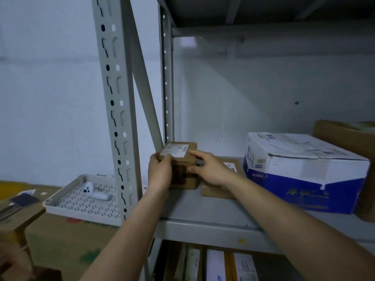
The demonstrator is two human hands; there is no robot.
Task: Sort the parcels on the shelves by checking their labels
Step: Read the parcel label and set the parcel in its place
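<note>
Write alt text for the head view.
The left hand and right hand grip a small brown parcel with a white label on a grey shelf. A flat brown parcel and a blue-and-white carton sit to its right.

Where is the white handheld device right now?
Head view, lower left: the white handheld device lies in the perforated tray, just left of the shelf's front upright and outside the shelf bay.

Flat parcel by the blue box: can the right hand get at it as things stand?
Probably yes, once freed. The right hand grips the small parcel, but the flat parcel lies right under its wrist with nothing on top.
</note>
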